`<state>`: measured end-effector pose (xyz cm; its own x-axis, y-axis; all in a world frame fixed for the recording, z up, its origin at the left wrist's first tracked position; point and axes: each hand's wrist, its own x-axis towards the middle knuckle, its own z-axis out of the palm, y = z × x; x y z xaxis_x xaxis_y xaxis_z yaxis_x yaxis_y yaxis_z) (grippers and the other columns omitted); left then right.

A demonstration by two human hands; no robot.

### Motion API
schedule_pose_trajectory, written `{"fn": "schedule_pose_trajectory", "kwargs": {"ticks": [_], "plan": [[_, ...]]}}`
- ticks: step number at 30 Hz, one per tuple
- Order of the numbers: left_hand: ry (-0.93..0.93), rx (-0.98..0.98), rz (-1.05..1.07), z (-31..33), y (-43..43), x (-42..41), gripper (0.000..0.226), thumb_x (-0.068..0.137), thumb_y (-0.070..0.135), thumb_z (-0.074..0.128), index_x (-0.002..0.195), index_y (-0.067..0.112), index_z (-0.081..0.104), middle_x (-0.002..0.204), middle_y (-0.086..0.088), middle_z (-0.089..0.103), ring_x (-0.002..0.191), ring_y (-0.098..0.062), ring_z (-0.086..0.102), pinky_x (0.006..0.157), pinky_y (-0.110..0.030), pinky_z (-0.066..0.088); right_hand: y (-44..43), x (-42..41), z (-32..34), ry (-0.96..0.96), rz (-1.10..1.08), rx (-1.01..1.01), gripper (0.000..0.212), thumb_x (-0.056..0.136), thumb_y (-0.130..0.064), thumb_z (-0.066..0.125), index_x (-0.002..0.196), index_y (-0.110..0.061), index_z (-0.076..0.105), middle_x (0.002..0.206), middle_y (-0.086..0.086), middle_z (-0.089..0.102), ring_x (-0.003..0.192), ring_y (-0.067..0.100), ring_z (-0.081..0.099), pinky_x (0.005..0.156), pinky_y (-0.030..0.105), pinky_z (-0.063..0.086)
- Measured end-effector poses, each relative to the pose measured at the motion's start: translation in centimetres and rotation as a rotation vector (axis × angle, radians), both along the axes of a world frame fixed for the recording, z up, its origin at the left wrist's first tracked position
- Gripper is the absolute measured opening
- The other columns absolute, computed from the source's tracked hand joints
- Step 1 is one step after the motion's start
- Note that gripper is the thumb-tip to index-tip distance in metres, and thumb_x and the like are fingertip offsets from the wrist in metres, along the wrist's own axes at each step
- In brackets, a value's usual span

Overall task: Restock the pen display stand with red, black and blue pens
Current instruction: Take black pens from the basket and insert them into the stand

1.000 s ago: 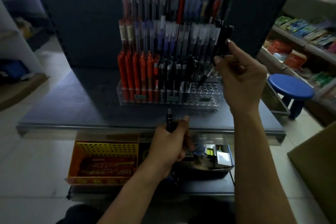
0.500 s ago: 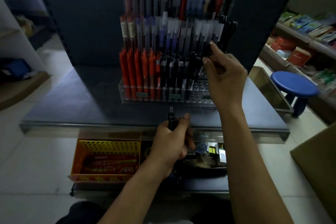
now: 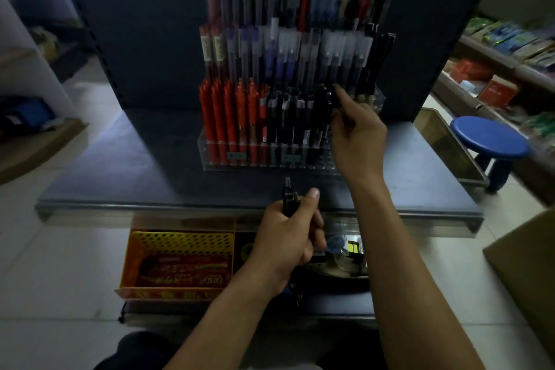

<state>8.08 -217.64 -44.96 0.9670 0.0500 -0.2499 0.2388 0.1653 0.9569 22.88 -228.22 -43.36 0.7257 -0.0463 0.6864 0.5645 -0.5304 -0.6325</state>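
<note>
Black pen reaches the front row
The right hand (image 3: 357, 138), pinching a black pen (image 3: 322, 108), has dropped from the right edge of the pen display stand (image 3: 270, 161) to beside its black row; the left hand (image 3: 288, 234) grips spare pens (image 3: 289, 200) at the desk (image 3: 120, 165) edge, so restocking likely continues.

The right hand (image 3: 357, 141) is reaching to the front row of the pen display stand (image 3: 255, 164), thumb and forefinger pinching the top of a black pen (image 3: 322, 105), forearm stretching up from the lower right. The left hand (image 3: 288, 237) is hovering in front of the stand, fingers curling round a second black pen (image 3: 289, 198), thumb pointing upward.
</note>
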Motion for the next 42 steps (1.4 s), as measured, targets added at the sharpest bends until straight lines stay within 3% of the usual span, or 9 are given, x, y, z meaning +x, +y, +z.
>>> {"fn": "schedule_pose_trajectory", "kwargs": {"ticks": [5, 7, 10, 14, 24, 32, 35, 38, 42], "plan": [[0.007, -0.008, 0.020, 0.0, -0.1, 0.0, 0.042, 0.100, 0.041, 0.053, 0.074, 0.008, 0.056, 0.051, -0.008, 0.054, 0.033, -0.010, 0.035, 0.036, -0.019, 0.027, -0.5, -0.8, 0.7, 0.069, -0.032, 0.008, 0.048, 0.088, -0.005, 0.065, 0.135, -0.015, 0.061, 0.104, 0.007, 0.065, 0.088, 0.014, 0.064, 0.088, 0.022, 0.054], [0.017, -0.031, 0.028, 0.1, -0.1, 0.2, 0.040, 0.099, 0.039, 0.055, 0.075, 0.007, 0.056, 0.051, -0.007, 0.052, 0.033, -0.010, 0.034, 0.036, -0.020, 0.026, -1.0, -2.2, 1.4, 0.111, -0.033, 0.054, 0.035, 0.085, -0.011, 0.071, 0.119, -0.016, 0.068, 0.093, 0.004, 0.064, 0.077, 0.011, 0.062, 0.076, 0.025, 0.056], [0.001, -0.049, 0.024, 0.1, -0.1, 0.3, 0.036, 0.097, 0.035, 0.060, 0.072, 0.009, 0.056, 0.052, -0.006, 0.050, 0.032, -0.007, 0.037, 0.035, -0.018, 0.026, -2.1, -5.1, 2.7, 0.377, 0.271, -0.028, 0.006, 0.087, -0.022, 0.076, 0.092, -0.018, 0.075, 0.072, -0.001, 0.066, 0.060, 0.009, 0.059, 0.057, 0.025, 0.050], [-0.099, -0.023, -0.024, -0.1, -0.3, 0.3, 0.023, 0.092, 0.025, 0.067, 0.078, 0.007, 0.062, 0.051, -0.004, 0.050, 0.033, -0.005, 0.039, 0.036, -0.017, 0.028, -2.3, -7.1, 3.1, 0.774, 0.605, -0.210, 0.010, 0.086, -0.028, 0.076, 0.087, -0.018, 0.079, 0.076, 0.003, 0.073, 0.068, 0.016, 0.066, 0.061, 0.023, 0.052], [-0.141, -0.038, -0.019, -0.1, -0.2, 0.2, 0.018, 0.092, 0.013, 0.067, 0.096, -0.004, 0.065, 0.055, -0.005, 0.049, 0.035, -0.004, 0.041, 0.036, -0.017, 0.029, -3.3, -6.9, 2.8, 0.803, 0.747, -0.119, 0.008, 0.084, -0.013, 0.079, 0.091, -0.010, 0.077, 0.093, 0.007, 0.070, 0.082, 0.016, 0.067, 0.068, 0.025, 0.051], [-0.098, 0.012, -0.078, -0.3, -0.7, 0.2, 0.040, 0.097, 0.032, 0.060, 0.063, 0.015, 0.051, 0.050, -0.001, 0.044, 0.040, -0.012, 0.040, 0.043, -0.020, 0.035, -3.3, -6.7, 3.3, 0.691, 0.757, 0.174, 0.013, 0.088, -0.016, 0.070, 0.095, -0.005, 0.069, 0.084, 0.003, 0.068, 0.080, 0.011, 0.064, 0.075, 0.021, 0.051], [-0.045, -0.024, -0.076, -0.4, -0.7, 0.2, 0.042, 0.099, 0.034, 0.056, 0.064, 0.018, 0.041, 0.047, 0.006, 0.031, 0.038, -0.008, 0.029, 0.041, -0.018, 0.030, -3.5, -6.8, 3.6, 0.669, 0.750, 0.264, 0.015, 0.084, -0.014, 0.069, 0.098, -0.008, 0.067, 0.084, 0.000, 0.069, 0.079, 0.007, 0.065, 0.072, 0.017, 0.051], [-0.030, -0.048, -0.073, -0.1, -0.7, 0.3, 0.042, 0.101, 0.034, 0.054, 0.065, 0.018, 0.039, 0.048, 0.009, 0.029, 0.037, -0.005, 0.027, 0.039, -0.016, 0.029, -3.8, -7.0, 3.5, 0.781, 0.843, 0.170, 0.039, 0.077, -0.015, 0.074, 0.114, -0.014, 0.064, 0.090, 0.011, 0.069, 0.088, 0.020, 0.068, 0.081, 0.026, 0.055], [-0.030, -0.068, -0.039, -0.3, -0.6, 0.6, 0.040, 0.099, 0.029, 0.059, 0.065, 0.020, 0.039, 0.051, 0.007, 0.028, 0.041, -0.008, 0.026, 0.040, -0.020, 0.025, -3.0, -6.7, 3.2, 0.702, 0.786, 0.211, 0.040, 0.082, -0.003, 0.072, 0.120, -0.015, 0.066, 0.088, 0.012, 0.067, 0.087, 0.023, 0.068, 0.085, 0.032, 0.055]]}}
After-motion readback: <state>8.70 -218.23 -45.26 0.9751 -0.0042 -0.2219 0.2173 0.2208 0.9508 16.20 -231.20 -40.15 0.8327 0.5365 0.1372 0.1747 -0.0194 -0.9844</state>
